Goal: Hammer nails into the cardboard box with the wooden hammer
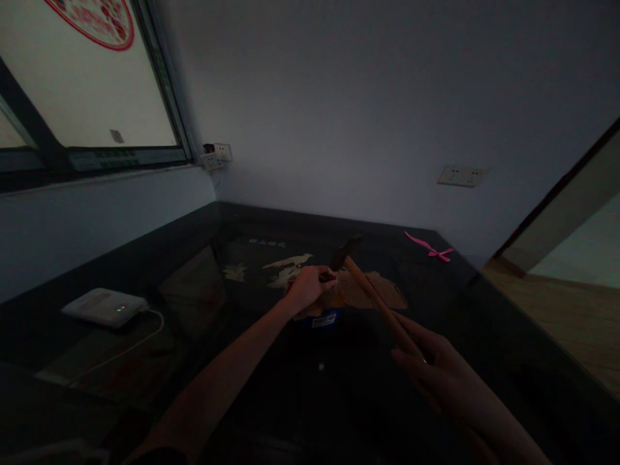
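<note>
My right hand (pixel 431 361) is wrapped round the wooden handle of a hammer (pixel 375 297). The hammer's dark head (pixel 345 252) is raised just behind and to the right of my left hand (pixel 310 287). My left fingers are pinched together around something small and dark, too dim to name. Beneath them lies a tan piece with many small holes or spots (pixel 385 290), stretching to the right. A blue box or block with a white label (pixel 325 319) shows under its near edge. My left hand hides part of both.
The black, glossy table (pixel 242 400) carries printed pale birds (pixel 288 261). A white device with a cable (pixel 104 307) sits at left. A pink ribbon (pixel 431 248) lies at the back right. Behind are a wall with sockets (pixel 460 175) and a window (pixel 92 84).
</note>
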Demonstrator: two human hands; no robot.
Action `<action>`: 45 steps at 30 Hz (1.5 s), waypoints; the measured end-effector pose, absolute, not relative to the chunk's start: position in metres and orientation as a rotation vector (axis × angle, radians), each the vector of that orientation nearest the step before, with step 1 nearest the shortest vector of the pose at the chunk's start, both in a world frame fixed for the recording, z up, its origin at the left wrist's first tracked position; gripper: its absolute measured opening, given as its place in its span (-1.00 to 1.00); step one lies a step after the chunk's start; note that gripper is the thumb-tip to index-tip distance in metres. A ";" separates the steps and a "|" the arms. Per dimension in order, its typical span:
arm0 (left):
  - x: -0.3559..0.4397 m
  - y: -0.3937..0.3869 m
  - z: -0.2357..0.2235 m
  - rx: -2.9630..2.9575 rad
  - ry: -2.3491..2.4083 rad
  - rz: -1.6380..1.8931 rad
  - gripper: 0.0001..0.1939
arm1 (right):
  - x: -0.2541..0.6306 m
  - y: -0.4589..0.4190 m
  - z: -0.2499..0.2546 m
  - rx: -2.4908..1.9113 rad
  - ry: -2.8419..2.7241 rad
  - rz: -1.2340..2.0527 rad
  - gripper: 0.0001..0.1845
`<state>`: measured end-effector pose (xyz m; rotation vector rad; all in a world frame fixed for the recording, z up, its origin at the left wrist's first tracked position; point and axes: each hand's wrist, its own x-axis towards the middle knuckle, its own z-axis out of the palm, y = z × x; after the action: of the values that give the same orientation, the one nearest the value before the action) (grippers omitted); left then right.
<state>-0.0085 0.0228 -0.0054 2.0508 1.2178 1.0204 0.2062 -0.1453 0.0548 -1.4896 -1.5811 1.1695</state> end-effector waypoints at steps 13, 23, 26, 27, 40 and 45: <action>-0.009 0.021 -0.005 2.068 1.238 1.006 -0.84 | 0.204 -0.147 0.051 -1.442 -1.545 1.104 -0.40; -0.010 0.014 0.002 2.191 1.296 0.944 -0.90 | 0.209 -0.146 0.040 -1.421 -1.517 1.101 -0.41; -0.010 0.013 0.002 2.232 1.325 0.931 -0.88 | 0.210 -0.144 0.034 -1.455 -1.493 1.152 -0.37; -0.010 0.013 0.002 2.242 1.338 0.926 -0.88 | 0.211 -0.144 0.032 -1.463 -1.494 1.169 -0.36; -0.008 0.015 0.001 2.172 1.237 0.977 -0.96 | 0.222 -0.138 0.026 -1.401 -1.451 1.135 -0.44; -0.009 0.017 0.000 2.176 1.291 0.954 -0.95 | 0.220 -0.136 0.031 -1.366 -1.477 1.085 -0.44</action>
<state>-0.0089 0.0174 -0.0001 2.1761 1.2906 0.9536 0.2201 -0.1364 0.0313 -1.3661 -1.4765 1.0854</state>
